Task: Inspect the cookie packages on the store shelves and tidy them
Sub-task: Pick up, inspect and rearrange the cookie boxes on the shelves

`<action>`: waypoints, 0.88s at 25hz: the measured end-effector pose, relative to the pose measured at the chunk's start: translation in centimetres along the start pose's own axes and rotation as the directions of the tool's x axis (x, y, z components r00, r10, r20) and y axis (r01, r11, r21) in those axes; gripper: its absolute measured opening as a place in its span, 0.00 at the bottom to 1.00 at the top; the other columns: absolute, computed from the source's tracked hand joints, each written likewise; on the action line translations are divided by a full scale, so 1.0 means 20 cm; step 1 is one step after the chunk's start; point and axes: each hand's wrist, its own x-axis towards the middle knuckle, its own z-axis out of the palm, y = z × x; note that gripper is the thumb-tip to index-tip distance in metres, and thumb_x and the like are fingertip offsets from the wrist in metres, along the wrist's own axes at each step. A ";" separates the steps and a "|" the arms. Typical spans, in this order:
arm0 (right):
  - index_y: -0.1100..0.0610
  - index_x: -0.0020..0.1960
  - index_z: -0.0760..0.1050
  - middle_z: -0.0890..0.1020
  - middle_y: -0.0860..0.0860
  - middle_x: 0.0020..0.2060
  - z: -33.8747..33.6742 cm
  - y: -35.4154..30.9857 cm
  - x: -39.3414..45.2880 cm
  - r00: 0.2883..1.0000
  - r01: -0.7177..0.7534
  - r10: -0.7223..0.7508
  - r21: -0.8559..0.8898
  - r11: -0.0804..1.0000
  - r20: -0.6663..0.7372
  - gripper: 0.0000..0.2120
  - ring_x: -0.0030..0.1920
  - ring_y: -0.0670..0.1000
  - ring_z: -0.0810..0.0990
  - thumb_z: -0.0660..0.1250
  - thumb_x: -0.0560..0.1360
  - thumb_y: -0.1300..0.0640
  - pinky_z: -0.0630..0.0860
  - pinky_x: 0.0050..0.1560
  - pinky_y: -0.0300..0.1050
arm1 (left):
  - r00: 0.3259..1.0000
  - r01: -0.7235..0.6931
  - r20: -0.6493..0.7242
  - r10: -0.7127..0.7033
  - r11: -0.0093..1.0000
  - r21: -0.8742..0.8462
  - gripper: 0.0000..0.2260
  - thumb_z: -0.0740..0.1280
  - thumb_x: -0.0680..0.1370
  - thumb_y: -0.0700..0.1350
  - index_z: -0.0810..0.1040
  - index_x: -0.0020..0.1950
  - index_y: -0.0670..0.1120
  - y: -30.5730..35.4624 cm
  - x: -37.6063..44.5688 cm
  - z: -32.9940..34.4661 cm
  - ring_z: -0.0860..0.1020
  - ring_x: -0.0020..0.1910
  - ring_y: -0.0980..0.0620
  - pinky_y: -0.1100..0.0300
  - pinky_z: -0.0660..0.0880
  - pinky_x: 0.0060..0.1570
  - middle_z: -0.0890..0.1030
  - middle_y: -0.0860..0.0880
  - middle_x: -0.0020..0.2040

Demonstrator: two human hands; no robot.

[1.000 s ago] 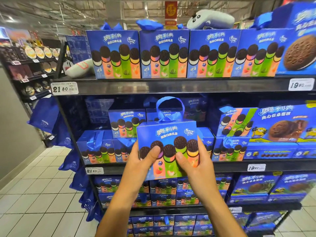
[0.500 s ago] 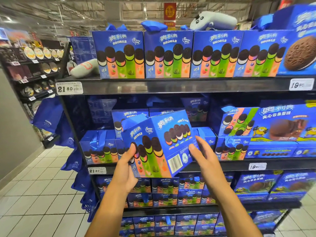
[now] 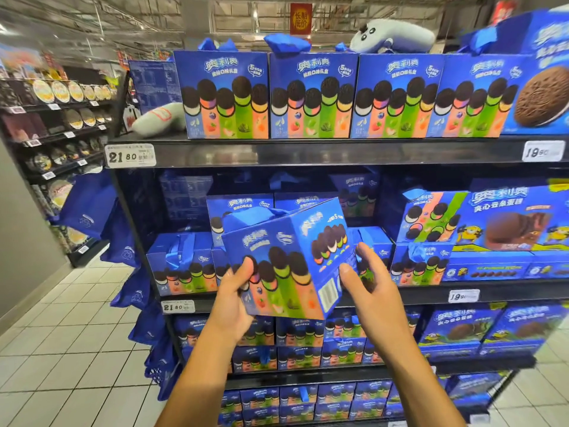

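Got the blue cardboard cookie gift box (image 3: 284, 266) pulled off the shelf and up in front of me, both hands on it. My left hand (image 3: 235, 298) is wrapped round the lower-left corner at about 7 o'clock of the box, thumb pressed on the front face. My right hand (image 3: 368, 280) is cupping the side panel at about 3 o'clock, fingers round the back, thumb near the barcode. So both are gripping the box, not loose.

It's tilted with one vertical edge facing me, so I can see the front and the side at once. That's the point, I reckon: checking the panels for dents or tears before it goes back.

Looks fine from here. Print is clean: a row of dark sandwich cookies over coloured stripes on the front, a smaller row on the side. The blue ribbon handle (image 3: 252, 215) on top is flopped over.

It's hovering in front of the middle black metal shelf (image 3: 415, 292), just ahead of the gap among the matching blue boxes (image 3: 184, 266) at 9 o'clock, which look a bit jumbled.
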 end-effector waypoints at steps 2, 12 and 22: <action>0.32 0.72 0.63 0.66 0.32 0.72 0.02 -0.02 -0.01 0.998 0.029 -0.026 -0.069 0.997 0.049 0.22 0.72 0.31 0.62 0.58 0.79 0.35 0.60 0.67 0.29 | 0.996 -0.081 -0.029 0.087 0.983 0.166 0.37 0.85 0.53 0.51 0.76 0.53 0.34 0.00 -0.01 0.01 0.86 0.41 0.46 0.50 0.83 0.40 0.86 0.44 0.40; 0.42 0.80 0.58 0.69 0.36 0.74 -0.03 0.04 -0.08 0.950 0.036 -0.034 -0.002 0.999 0.309 0.49 0.73 0.39 0.68 0.72 0.65 0.27 0.71 0.67 0.39 | 0.932 -0.355 0.107 0.348 0.807 0.473 0.19 0.75 0.67 0.53 0.80 0.58 0.60 -0.04 -0.10 -0.01 0.84 0.48 0.51 0.62 0.80 0.41 0.85 0.54 0.50; 0.50 0.70 0.72 0.84 0.39 0.56 -0.06 0.07 -0.12 0.980 0.008 -0.016 0.041 0.999 0.199 0.27 0.56 0.40 0.82 0.73 0.73 0.49 0.77 0.50 0.30 | 0.980 -0.197 0.136 0.144 0.781 0.593 0.42 0.76 0.63 0.60 0.67 0.74 0.51 -0.07 -0.08 0.02 0.81 0.56 0.55 0.62 0.79 0.43 0.79 0.48 0.65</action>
